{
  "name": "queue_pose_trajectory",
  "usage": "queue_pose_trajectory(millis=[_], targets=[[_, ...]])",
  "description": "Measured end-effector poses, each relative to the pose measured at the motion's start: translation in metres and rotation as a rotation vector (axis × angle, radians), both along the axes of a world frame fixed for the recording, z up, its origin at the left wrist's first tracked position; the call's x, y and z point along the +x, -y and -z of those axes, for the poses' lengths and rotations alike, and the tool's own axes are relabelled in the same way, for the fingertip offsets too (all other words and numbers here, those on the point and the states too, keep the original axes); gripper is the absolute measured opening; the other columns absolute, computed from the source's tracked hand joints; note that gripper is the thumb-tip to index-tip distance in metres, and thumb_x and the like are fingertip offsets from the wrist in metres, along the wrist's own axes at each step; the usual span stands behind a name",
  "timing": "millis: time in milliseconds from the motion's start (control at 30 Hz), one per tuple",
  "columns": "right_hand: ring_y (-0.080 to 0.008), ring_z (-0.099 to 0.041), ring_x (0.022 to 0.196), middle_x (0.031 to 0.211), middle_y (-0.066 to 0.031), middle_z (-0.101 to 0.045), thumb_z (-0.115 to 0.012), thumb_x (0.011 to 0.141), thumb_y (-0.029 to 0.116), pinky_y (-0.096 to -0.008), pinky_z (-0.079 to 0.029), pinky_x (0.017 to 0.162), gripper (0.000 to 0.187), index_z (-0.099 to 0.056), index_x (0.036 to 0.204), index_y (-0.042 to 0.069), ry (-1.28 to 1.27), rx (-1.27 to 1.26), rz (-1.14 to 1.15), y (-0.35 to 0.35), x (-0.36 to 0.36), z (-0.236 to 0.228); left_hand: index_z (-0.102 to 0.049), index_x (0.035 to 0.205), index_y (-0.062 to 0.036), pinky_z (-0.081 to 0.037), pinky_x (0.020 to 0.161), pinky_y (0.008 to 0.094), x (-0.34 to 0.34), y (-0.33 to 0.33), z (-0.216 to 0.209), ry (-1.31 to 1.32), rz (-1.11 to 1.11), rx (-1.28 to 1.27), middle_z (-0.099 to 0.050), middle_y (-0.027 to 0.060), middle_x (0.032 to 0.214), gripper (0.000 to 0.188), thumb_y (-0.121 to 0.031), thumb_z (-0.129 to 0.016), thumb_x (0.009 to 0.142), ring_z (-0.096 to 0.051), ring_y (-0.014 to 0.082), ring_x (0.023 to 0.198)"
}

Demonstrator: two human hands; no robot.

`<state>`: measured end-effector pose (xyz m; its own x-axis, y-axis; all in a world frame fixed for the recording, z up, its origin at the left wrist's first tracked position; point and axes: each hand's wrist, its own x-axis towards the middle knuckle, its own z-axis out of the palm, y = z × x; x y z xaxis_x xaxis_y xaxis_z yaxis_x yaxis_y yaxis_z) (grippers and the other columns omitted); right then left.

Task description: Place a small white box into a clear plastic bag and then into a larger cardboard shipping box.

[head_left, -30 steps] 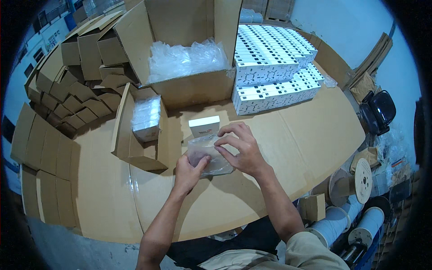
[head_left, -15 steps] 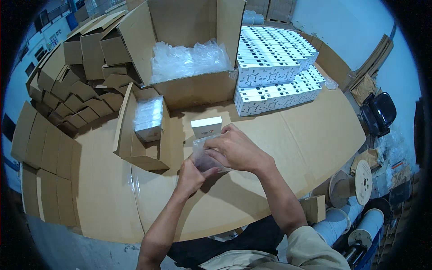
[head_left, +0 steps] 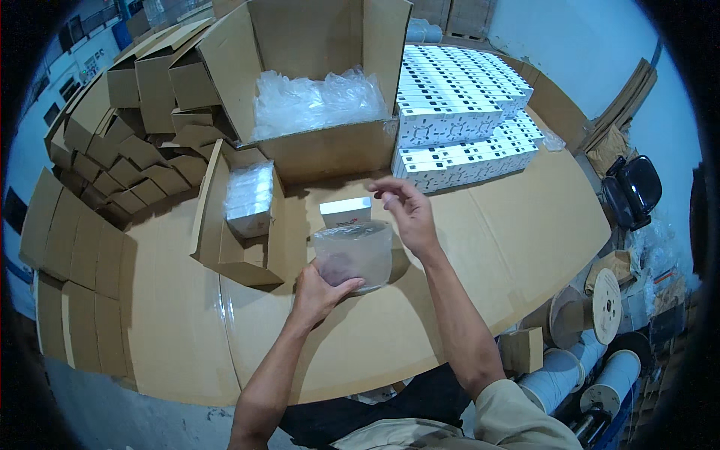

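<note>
My left hand grips a clear plastic bag by its lower left side, the thumb lying across the front. The bag stands spread out, and part of my fingers shows through it. My right hand is raised off the bag at its upper right, fingers loosely bent and apart, holding nothing. Just behind the bag's top edge a small white box stands on the cardboard-covered table; the bag hides its lower part.
An open carton at the left holds several bagged white boxes. Behind it stands a large carton with a heap of clear plastic bags. White boxes are stacked back right; folded brown cartons line the left side.
My right hand has let go of the bag and moved up and to the right. The bag, bunched between both hands before, is now spread out in my left hand.
</note>
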<state>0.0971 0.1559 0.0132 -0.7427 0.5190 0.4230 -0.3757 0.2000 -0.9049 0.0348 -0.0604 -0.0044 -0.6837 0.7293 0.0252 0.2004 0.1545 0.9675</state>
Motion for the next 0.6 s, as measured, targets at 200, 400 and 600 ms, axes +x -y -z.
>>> queue_pose_trajectory(millis=[200,400,600], targets=[[-0.0099,-0.062,0.095,0.116,-0.0031,-0.067,-0.066,0.092,0.002,-0.0263,-0.052,0.080,0.033,-0.065,0.125,0.006,0.151,-0.048,-0.163,0.001,-0.003,0.012,-0.065,0.112,0.0016,-0.056,0.086,0.0341,-0.010,0.003,0.006,0.033,0.007,0.013,-0.074,0.0114,0.102,0.049,-0.015,-0.089,0.072,-0.071,0.0188,0.093],[-0.0107,-0.064,0.097,0.115,-0.0038,-0.068,-0.067,0.090,0.000,-0.0255,-0.053,0.083,0.033,-0.067,0.123,0.004,0.170,-0.024,-0.155,-0.001,-0.006,0.020,-0.065,0.109,0.0006,-0.055,0.087,0.0345,-0.014,0.003,0.014,0.060,0.004,0.038,-0.073,0.0105,0.102,0.048,-0.016,-0.090,0.072,-0.070,0.0187,0.094],[-0.0118,-0.065,0.097,0.114,-0.0058,-0.068,-0.069,0.089,-0.002,-0.0271,-0.054,0.085,0.034,-0.066,0.122,0.003,0.191,-0.060,-0.127,-0.002,-0.007,0.021,-0.065,0.109,0.0003,-0.055,0.087,0.0345,-0.016,0.004,0.017,0.089,0.012,0.024,-0.073,0.0110,0.102,0.048,-0.017,-0.090,0.072,-0.070,0.0190,0.094]])
